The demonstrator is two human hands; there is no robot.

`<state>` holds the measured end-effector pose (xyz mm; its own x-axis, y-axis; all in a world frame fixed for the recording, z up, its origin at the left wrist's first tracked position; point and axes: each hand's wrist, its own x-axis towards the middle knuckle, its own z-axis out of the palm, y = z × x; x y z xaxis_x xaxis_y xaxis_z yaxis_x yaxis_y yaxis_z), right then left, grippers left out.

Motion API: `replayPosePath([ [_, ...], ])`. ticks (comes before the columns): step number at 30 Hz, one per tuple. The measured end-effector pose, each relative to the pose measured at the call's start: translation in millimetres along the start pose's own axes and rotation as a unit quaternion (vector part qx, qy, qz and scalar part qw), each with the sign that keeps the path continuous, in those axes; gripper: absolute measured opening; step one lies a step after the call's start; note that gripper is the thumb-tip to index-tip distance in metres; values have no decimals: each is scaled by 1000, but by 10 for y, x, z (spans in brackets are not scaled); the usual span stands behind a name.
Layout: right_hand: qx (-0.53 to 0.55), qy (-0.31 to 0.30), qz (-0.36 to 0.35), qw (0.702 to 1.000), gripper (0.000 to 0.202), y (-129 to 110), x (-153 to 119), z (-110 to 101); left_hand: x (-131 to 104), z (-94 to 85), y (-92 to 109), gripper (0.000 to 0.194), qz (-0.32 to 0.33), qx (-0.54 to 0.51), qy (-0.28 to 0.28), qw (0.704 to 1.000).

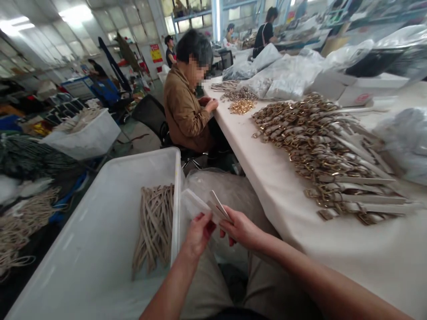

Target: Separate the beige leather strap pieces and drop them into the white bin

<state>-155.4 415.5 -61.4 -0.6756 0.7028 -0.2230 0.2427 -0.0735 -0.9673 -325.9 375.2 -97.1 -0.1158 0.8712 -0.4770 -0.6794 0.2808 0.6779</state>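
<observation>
Over my lap, my right hand (238, 227) grips a few flat, pale straps (218, 205), their ends pointing up and away from me. Close beside it, my left hand (199, 232) has its fingers curled and pinched at the lower left of the same straps. A whitish, blurred strip (193, 201) reaches up from the left hand; whether it is a strap or plastic, I cannot tell. To the left, many loose beige straps (155, 224) lie in a white plastic bin (90, 213). On the table to the right is a large heap of straps with gold-coloured buckles (310, 138).
The cloth-covered table (253, 178) has its edge close by my right arm. Small gold metal parts (242, 106) and clear plastic bags (283, 73) lie farther along it. A co-worker in a brown jacket (187, 106) sits ahead. A plastic bag (230, 191) lies beyond my hands.
</observation>
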Motion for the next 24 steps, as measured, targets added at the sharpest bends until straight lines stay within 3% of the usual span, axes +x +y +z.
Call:
replayPosePath([
  [2, 5, 8, -8, 1000, 36, 17, 1, 7, -61, 42, -124, 37, -9, 25, -55, 998],
  [3, 7, 3, -8, 1000, 36, 15, -2, 6, -73, 43, -123, 39, 1, 30, -48, 998],
  [7, -2, -36, 4, 999, 47, -51, -40, 10, -39, -47, 202, 48, 72, 14, 83, 994],
  [9, -25, -34, 3, 999, 49, -71, -48, 23, -46, -67, 294, 50, 79, 17, 98, 992],
  [11, -42, -14, -8, 999, 47, -54, -38, 35, -97, -28, 199, 47, 59, 40, 51, 996],
  [14, -28, 0, -35, 999, 41, 17, -15, 47, -195, 62, -109, 41, 24, 58, -33, 998],
  [16, -10, -18, -39, 999, 41, 46, -20, 60, -244, 68, -180, 41, 36, 65, -28, 997],
  [18, -5, -46, -38, 998, 43, 32, -49, 90, -297, 3, -30, 41, 77, 84, 20, 993],
  [20, -13, -66, -40, 997, 47, -18, -94, 134, -390, -114, 297, 42, 152, 96, 73, 981],
  [24, -31, -87, -52, 994, 50, -120, -178, 227, -690, -364, 962, 37, 345, 107, 151, 920],
])
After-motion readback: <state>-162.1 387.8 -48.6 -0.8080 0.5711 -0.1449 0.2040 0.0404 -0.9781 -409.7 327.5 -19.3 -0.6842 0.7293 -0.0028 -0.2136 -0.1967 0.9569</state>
